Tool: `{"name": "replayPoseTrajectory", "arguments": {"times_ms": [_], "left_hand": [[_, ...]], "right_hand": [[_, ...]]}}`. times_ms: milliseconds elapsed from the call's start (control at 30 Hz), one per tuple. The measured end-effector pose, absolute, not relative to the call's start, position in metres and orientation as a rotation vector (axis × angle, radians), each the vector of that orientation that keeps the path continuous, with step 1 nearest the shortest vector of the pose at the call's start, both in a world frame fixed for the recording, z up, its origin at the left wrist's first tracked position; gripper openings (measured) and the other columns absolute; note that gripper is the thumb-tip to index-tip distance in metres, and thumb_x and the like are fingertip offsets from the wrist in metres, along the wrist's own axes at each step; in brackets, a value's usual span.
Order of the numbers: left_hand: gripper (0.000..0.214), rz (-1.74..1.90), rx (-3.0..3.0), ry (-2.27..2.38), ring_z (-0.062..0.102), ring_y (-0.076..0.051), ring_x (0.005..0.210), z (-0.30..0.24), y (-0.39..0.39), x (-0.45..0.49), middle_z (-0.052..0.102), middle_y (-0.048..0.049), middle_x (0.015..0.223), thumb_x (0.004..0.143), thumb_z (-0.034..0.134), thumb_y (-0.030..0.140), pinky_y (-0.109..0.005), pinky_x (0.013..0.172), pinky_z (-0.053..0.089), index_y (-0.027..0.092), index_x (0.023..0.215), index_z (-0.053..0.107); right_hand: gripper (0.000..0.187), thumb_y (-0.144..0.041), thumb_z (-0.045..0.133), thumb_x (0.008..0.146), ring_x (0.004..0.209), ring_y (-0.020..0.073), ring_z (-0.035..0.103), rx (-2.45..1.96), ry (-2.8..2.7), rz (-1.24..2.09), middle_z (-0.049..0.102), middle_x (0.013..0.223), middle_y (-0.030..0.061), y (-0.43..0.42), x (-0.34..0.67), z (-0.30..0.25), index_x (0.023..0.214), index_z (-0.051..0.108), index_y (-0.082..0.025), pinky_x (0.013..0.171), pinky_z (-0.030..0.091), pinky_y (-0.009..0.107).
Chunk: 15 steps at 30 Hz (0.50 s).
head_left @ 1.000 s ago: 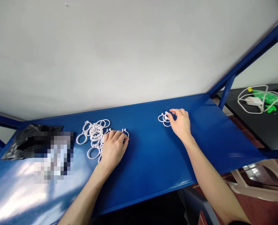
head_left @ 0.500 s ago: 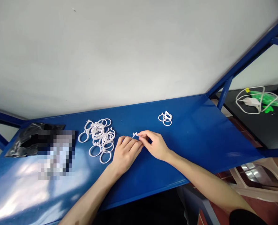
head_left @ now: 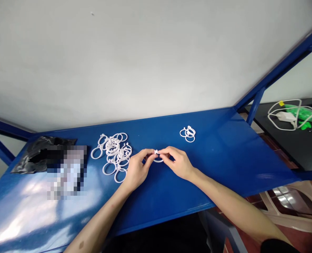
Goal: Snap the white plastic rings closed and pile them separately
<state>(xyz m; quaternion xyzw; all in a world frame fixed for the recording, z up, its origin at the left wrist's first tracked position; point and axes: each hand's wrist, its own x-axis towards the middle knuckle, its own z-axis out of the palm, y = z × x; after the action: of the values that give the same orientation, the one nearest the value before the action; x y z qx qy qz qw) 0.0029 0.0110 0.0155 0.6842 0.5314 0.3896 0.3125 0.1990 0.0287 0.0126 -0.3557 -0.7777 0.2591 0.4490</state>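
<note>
White ring: a single slim ring is held just above or on the blue surface, between the two hands and apart from the other rings; which of the two cannot be told from this angle.
Left hand: the knobbed top of the ring is pinched by the thumb and fingers of the left hand.
Right hand: the same top is gripped from the other side by the fingertips of the right hand, nearly touching the left.
Weight and feel: the ring is judged to be very light, of smooth plastic that may be slid easily between dry fingertips.
Stiffness: a springy band is suggested, able to be flexed a little but likely to be cracked if forced wide.
Best hold: the ring is best taken beside the small knobs, one side per hand, with the thin band left unsqueezed.
Ring pile: a tangled pile of white rings is seen beside the left hand.
Small cluster: a few more rings are grouped beyond the right hand.
</note>
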Motion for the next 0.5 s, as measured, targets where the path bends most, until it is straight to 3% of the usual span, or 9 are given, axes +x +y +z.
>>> {"name": "replayPoseTrajectory", "arguments": {"times_ms": [233,500], "left_hand": [[0.019,0.959,1.732,1.354,0.069,-0.013,0.070,0.0183,0.0092,0.0007,0.075,0.0018,0.078,0.096,0.062,0.036,-0.022,0.068,0.050,0.022,0.090,0.073],[0.014,0.919,1.875,1.380,0.067,-0.010,0.063,0.0102,0.0092,-0.0014,0.072,0.0053,0.070,0.092,0.059,0.017,-0.020,0.065,0.047,0.023,0.087,0.070]], "right_hand": [[0.014,-0.018,0.054,0.103,0.082,0.0166,0.065,-0.766,-2.037,0.595,0.074,0.094,0.0046,0.0285,0.2014,0.0127,0.106,0.067,-0.022,0.076,0.056,0.033],[0.018,-0.017,0.048,0.105,0.080,0.0180,0.064,-0.681,-2.186,0.542,0.073,0.092,0.0066,0.0265,0.2014,0.0131,0.108,0.066,-0.018,0.074,0.056,0.035]]}}
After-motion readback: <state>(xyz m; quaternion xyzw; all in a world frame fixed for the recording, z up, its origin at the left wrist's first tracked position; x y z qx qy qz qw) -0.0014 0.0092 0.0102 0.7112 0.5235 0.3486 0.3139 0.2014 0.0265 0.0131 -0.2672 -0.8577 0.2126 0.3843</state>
